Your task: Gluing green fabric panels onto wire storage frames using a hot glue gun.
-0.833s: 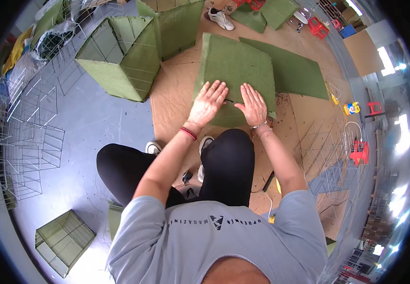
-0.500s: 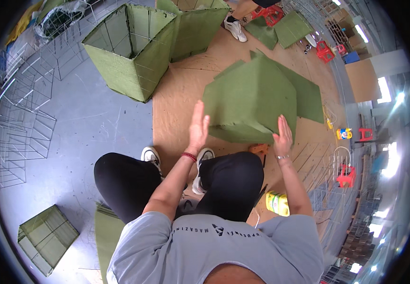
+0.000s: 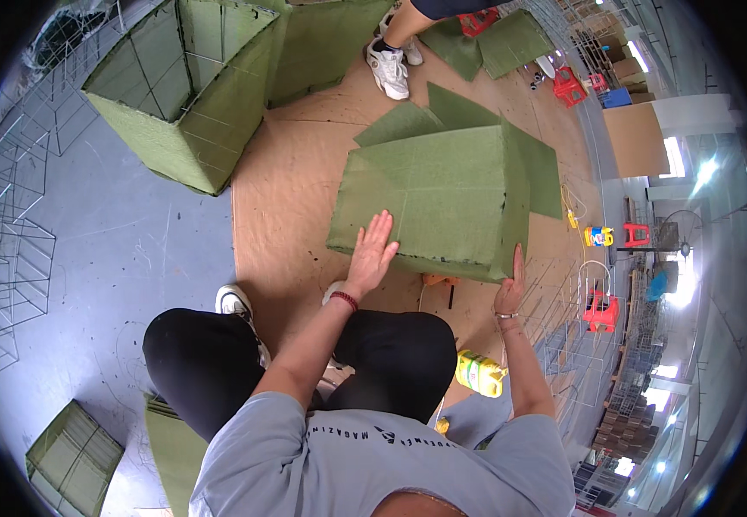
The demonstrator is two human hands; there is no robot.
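Head view: my left hand (image 3: 372, 256) lies flat, unclamped, at seven o'clock on the green box (image 3: 425, 194), my right hand (image 3: 510, 291) straight-fingered at five, probably to steady it

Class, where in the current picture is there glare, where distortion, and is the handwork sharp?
Head view: glare around bright patches at right; head view: grey floor bends along the left rim, corners black; head view: left hand, right hand and green box look fairly sharp.

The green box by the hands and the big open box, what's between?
The head view shows mostly bare brown board between the green box and open box.
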